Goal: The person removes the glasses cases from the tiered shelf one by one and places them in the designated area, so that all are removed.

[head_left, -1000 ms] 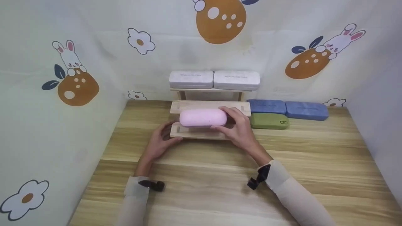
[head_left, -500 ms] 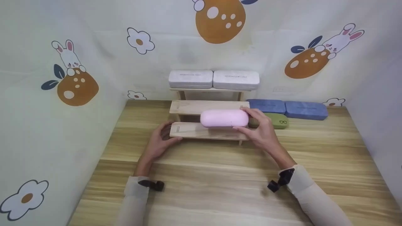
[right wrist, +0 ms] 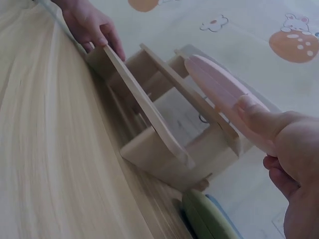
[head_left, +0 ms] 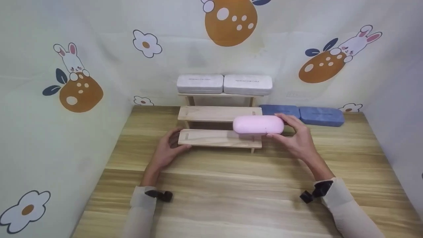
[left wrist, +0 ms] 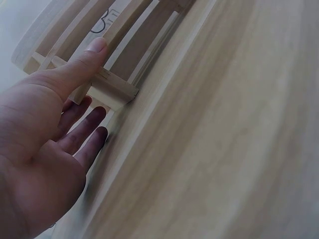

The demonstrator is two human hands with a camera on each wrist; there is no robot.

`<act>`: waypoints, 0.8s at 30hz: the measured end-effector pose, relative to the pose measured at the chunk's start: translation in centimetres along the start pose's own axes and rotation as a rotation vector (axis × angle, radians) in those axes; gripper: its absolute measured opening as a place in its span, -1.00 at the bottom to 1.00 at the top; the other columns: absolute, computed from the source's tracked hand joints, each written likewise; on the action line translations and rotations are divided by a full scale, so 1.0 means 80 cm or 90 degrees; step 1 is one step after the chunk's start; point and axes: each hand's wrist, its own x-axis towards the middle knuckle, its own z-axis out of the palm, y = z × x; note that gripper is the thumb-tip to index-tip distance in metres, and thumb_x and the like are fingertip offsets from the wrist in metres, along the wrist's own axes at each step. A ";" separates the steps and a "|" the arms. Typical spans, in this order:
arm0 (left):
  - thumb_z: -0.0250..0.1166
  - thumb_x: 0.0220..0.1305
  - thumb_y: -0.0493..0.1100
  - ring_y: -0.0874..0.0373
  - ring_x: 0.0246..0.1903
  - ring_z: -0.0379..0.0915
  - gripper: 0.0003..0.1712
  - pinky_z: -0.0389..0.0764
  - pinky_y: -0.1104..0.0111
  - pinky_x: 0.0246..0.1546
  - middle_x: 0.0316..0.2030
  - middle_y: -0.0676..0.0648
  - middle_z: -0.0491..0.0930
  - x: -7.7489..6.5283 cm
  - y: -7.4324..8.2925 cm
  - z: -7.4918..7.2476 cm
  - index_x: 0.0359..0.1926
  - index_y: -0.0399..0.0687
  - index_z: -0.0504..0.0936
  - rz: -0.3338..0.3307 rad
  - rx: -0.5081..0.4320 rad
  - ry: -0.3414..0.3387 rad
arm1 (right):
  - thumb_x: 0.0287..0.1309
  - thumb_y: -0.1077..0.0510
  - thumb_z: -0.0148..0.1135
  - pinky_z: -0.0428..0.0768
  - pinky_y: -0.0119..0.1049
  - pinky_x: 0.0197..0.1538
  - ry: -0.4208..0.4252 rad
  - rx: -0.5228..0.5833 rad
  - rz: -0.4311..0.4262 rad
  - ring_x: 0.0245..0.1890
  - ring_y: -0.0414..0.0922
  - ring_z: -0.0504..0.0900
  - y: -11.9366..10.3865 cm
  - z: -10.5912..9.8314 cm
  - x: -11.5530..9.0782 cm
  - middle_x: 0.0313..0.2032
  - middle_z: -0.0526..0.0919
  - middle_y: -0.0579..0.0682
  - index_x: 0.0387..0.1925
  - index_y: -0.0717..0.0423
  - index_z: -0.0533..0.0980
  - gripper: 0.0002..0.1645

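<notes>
A pink glasses case [head_left: 257, 124] is in my right hand [head_left: 299, 138], pinched at its right end between thumb and fingers. It is held level in the air over the right part of a three-step wooden stand [head_left: 214, 114]. In the right wrist view the pink case [right wrist: 224, 89] slants above the steps. My left hand [head_left: 167, 150] grips the left end of the stand's lowest step. The left wrist view has the thumb [left wrist: 97, 45] lying along that step, with the other fingers below it. Two white glasses cases [head_left: 200, 83] sit side by side on the top step.
Two blue glasses cases [head_left: 322, 116] lie end to end on the wooden table [head_left: 211, 195], right of the stand. A green case [right wrist: 207, 216] shows near the stand's foot in the right wrist view; the head view hides it. A patterned cloth [head_left: 165, 16] hangs behind.
My right hand has carried the pink case rightward along the stand, uncovering the lower steps' left and middle and covering the green case. The left hand has stayed put.
</notes>
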 end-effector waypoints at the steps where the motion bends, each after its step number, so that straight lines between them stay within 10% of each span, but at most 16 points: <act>1: 0.67 0.17 -0.27 -0.14 0.40 0.53 -0.05 0.61 0.27 0.44 0.36 -0.28 0.61 0.000 -0.001 0.000 0.52 -0.27 0.41 0.001 0.000 0.001 | -0.04 0.10 0.80 0.61 -0.57 0.29 -0.003 0.002 0.004 0.14 -0.42 0.64 0.002 -0.004 -0.001 0.20 0.74 -0.01 0.34 -0.07 0.67 -0.15; 24: 0.66 0.20 -0.27 -0.13 0.38 0.55 -0.03 0.62 0.25 0.43 0.36 -0.28 0.62 0.000 0.002 0.000 0.52 -0.37 0.36 -0.001 0.005 -0.007 | 0.09 0.42 0.63 0.51 -0.64 0.40 -0.026 0.060 0.068 0.29 -0.30 0.60 0.077 -0.114 -0.027 0.30 0.64 -0.03 0.41 0.19 0.57 -0.17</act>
